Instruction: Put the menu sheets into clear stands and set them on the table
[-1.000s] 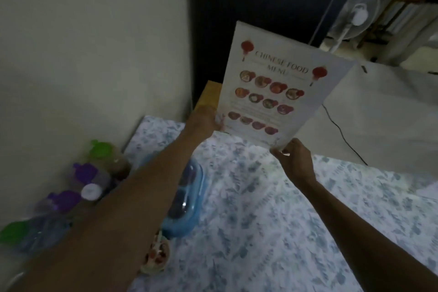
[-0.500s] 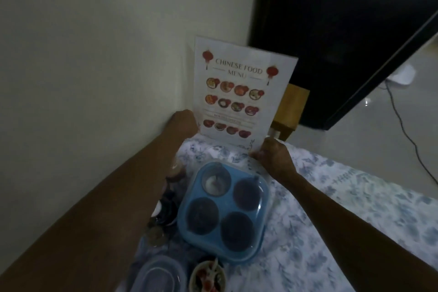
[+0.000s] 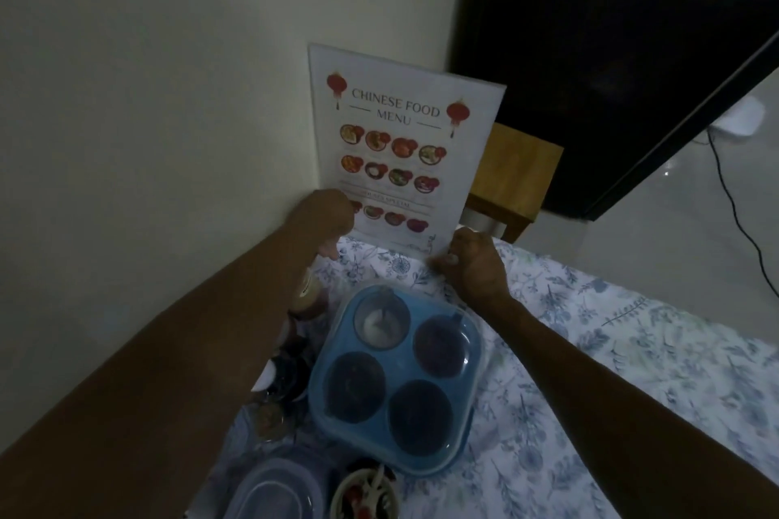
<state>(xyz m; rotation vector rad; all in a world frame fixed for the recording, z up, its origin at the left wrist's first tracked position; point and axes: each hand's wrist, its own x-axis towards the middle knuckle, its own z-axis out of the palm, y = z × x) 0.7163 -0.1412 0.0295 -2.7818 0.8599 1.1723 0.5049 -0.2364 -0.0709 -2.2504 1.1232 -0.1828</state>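
**Menu stand going down at far counter corner, both hands on it**

Left hand (image 3: 324, 219): fingers (image 3: 329, 253) curled around the lower-left edge of the clear menu stand (image 3: 404, 139), closed on it. Right hand (image 3: 472, 265): fingers (image 3: 440, 261) pinched shut on the lower-right corner. The "Chinese Food Menu" sheet (image 3: 396, 114) is inside the stand, upright, leaning slightly back, face toward the camera.

Location: the stand's bottom edge is at the far end of the counter (image 3: 590, 350), on the floral tablecloth, tight in the corner next to the wall (image 3: 168, 97). Can't tell whether the base is fully seated or just above the cloth.

Near side: blue four-cup container (image 3: 392, 375) with clear lid sits just in front of the stand, close to the right wrist. Left of it, bottles (image 3: 307, 299) under the left forearm. Bottom edge: a clear tub (image 3: 274, 493) and a small bowl (image 3: 362, 493).

Risks, my read:
- Base lands close to the counter's far edge; let go early and it may tip backward off the end.
- Cloth is soft and could let the base rock.
- Pulling the left arm back could knock the bottles; the forearm is right over them.

Hard to see: stand's foot is hidden behind both hands. Bottles are mostly covered by the arm. Tub and bowl are cropped. Lighting is dim and small print is unreadable. No other sheets or stands in view.
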